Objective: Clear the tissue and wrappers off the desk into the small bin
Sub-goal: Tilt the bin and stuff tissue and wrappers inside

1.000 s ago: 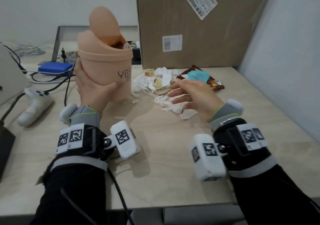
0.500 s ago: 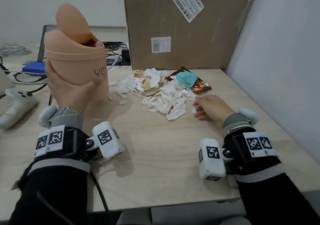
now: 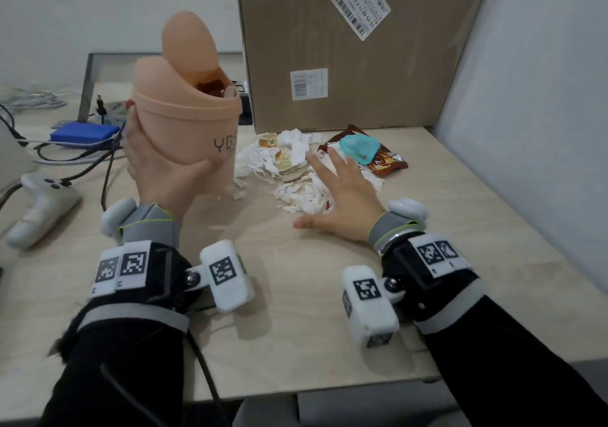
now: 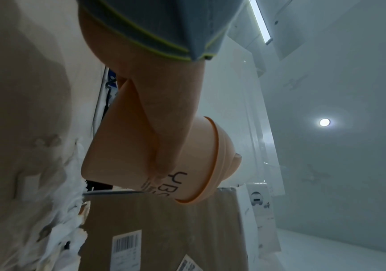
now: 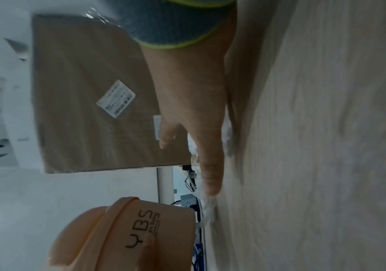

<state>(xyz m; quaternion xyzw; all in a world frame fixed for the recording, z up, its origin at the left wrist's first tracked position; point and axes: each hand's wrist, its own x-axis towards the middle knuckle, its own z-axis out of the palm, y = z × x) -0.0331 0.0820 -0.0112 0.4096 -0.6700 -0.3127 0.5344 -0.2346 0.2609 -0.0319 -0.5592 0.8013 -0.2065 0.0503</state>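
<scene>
My left hand (image 3: 164, 173) grips the small peach bin (image 3: 187, 123) by its body and holds it off the desk, tilted toward the litter, flap lid (image 3: 189, 44) swung up. The left wrist view shows my thumb across the bin (image 4: 187, 165). Brown scraps lie inside the opening. My right hand (image 3: 342, 193) lies flat with fingers spread on the torn white tissue (image 3: 302, 193), its fingertips near the brown snack wrapper (image 3: 385, 160) and the teal wrapper (image 3: 357, 145). More tissue and a small yellow wrapper (image 3: 269, 142) lie beside the bin. In the right wrist view the hand (image 5: 201, 128) is straight on the desk.
A large cardboard box (image 3: 345, 48) stands behind the litter and a grey partition (image 3: 533, 97) closes the right side. To the left are a white game controller (image 3: 39, 202), a blue box (image 3: 84, 132) and several cables. The wooden desk (image 3: 296, 311) extends toward me.
My right hand, curled at the right of the pile half a second ago, has opened and moved back over the tissue. The bin stays held in my left hand.
</scene>
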